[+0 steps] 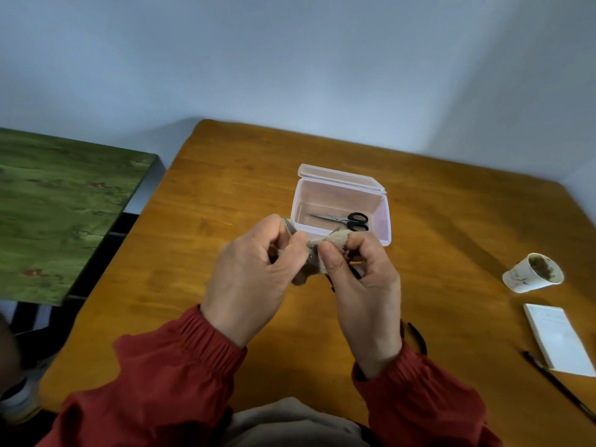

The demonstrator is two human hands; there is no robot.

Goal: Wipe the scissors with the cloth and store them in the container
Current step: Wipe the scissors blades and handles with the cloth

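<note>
Scissors (312, 258) sit close in front of you, held up off the table (225, 195) between both hands, mostly bundled in the cloth (329, 241) so only a sliver of steel and a bit of black handle peek out. Your left hand (254, 269) has its fingers curled round the blade end, the tip poking out past the knuckles; your right hand (361, 279) pinches the cloth between thumb and fingers over the handle end. Both hands are clamped, neither one loose. Judging by the look, this is a light, rigid little tool: steel blades slick and sharp at the edge, plastic loops the safe place to take hold. The cloth is soft and fuzzy, so it should drag along the metal and pad your fingers; wipe from pivot to tip with the edges shut. Off to your right lie a pen (558, 385), a notepad (558, 340) and a paper cup (532, 275), well clear of the work. Just beyond your hands stands the container (383, 217), lid tipped back, with a second pair (342, 218) lying flat on its floor, tips to the left. Room remains beside them, so set yours in handles first, lying flat.
</note>
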